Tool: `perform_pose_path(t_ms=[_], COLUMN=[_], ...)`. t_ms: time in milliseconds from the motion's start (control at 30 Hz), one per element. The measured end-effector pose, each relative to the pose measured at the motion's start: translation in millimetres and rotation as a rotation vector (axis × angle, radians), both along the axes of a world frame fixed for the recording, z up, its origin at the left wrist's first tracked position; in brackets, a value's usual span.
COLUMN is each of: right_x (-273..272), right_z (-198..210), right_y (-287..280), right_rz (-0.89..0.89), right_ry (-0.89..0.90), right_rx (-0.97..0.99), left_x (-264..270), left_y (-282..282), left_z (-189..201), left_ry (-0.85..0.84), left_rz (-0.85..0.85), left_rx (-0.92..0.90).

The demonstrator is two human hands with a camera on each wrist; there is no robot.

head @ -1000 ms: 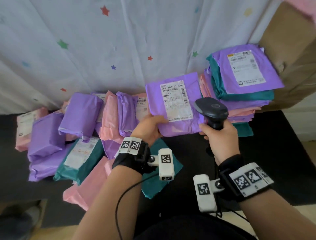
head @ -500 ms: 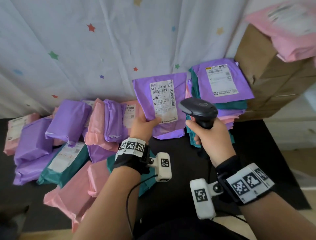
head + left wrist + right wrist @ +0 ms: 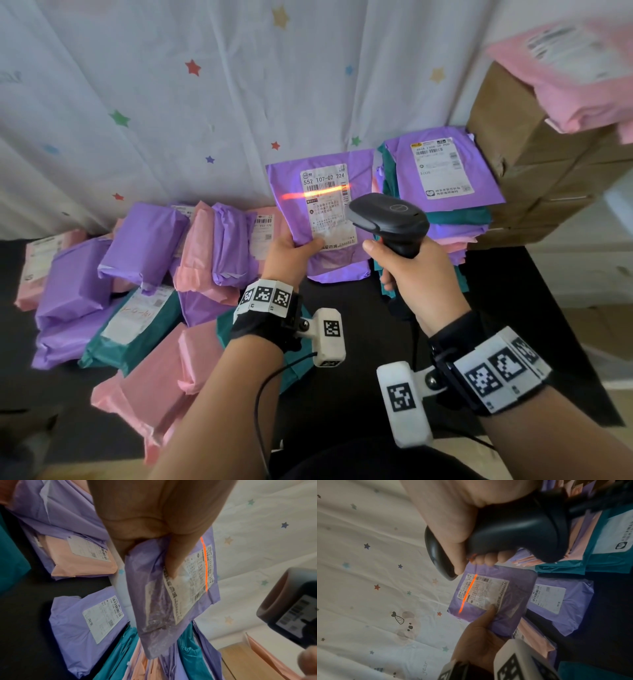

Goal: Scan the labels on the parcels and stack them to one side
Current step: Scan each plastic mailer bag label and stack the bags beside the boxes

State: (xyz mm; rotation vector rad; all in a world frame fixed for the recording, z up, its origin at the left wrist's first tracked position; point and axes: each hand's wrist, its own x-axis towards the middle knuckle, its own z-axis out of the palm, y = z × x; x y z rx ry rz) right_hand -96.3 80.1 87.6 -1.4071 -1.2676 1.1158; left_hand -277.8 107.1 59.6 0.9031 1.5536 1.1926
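My left hand (image 3: pixel 291 251) grips the lower left corner of a flat purple parcel (image 3: pixel 294 171), held upright with its white label (image 3: pixel 327 205) facing me; the thumb presses the label's lower edge. In the left wrist view the thumb (image 3: pixel 178 555) lies on that parcel (image 3: pixel 154 601). My right hand (image 3: pixel 411 274) holds a black barcode scanner (image 3: pixel 387 219) just right of the parcel. A red scan line (image 3: pixel 315 192) crosses the barcode. The right wrist view shows the scanner (image 3: pixel 513 531) above the lit parcel (image 3: pixel 510 615).
A stack of purple, teal and pink parcels (image 3: pixel 445 192) stands at the right beside brown cardboard boxes (image 3: pixel 520 144). A loose heap of several purple, pink and teal parcels (image 3: pixel 137 281) covers the black table (image 3: pixel 496 291) at the left. A star-printed white sheet (image 3: pixel 205 102) hangs behind.
The red scan line has appeared on the label. The parcel has shifted a little left and more upright, and the scanner has closed in on it.
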Motion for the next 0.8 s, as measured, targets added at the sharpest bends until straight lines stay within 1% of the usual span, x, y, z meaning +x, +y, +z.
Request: perform_pose_path(t_ms=[300,367,467,567,633,700,800], right_x=[-1,1,10,25,39,55,78], right_z=[6,7,9,8,7,6,4], right_y=[0,0,1,2,3,5,9], right_rz=[-0.018,-0.032,-0.065,-0.137,-0.192,-0.246,-0.332], right_ry=[0.0,0.019,0.045,0.025,0.051,0.062,0.072], right_rx=[0.007,0.011,0.013,0.023,0.035,0.041,0.046], left_x=[-9,-8,0,20,40,64,100], left_y=[6,8,17,34,49,66,92], left_z=[-4,-1,12,29,39,50,61], left_ry=[0.066,0.039,-0.053,-0.203,-0.291,-0.309,-0.241], left_rz=[-0.002,0.003,0.007,0.014,-0.008,-0.039,-0.062], left_rx=[-0.023,-0.008,0.014,0.035,0.058,0.07,0.062])
